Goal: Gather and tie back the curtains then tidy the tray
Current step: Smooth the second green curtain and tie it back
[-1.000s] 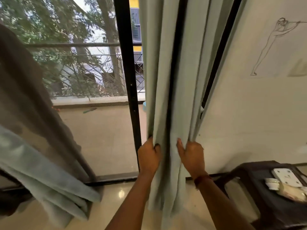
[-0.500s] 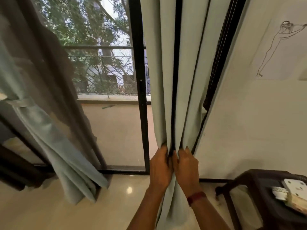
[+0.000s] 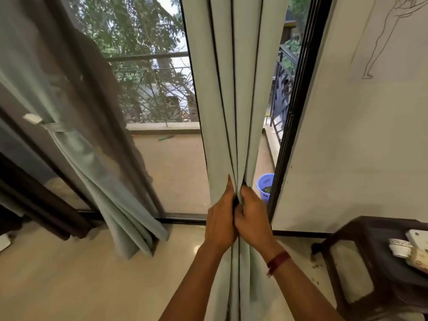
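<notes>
A pale green curtain [image 3: 222, 93] hangs in the middle of the window, bunched into narrow folds. My left hand [image 3: 221, 218] and my right hand [image 3: 252, 216] grip it side by side at waist height, knuckles touching, squeezing the folds together. A second pale green curtain [image 3: 97, 172] hangs at the left, held by a fabric tie-back [image 3: 54, 126] fixed to a white wall hook. Below my hands the gathered cloth falls toward the floor between my forearms.
A dark stool [image 3: 382, 262] stands at the lower right with a white power strip [image 3: 419, 239] and a small patterned cup [image 3: 399, 247] on it. A blue bucket [image 3: 265, 185] sits outside on the balcony. The black window frame [image 3: 294, 117] runs beside the white wall.
My hands have come together from apart, pulling the curtain's folds into one tight bundle. The curtain's right edge has left the frame, uncovering the balcony gap and blue bucket.
</notes>
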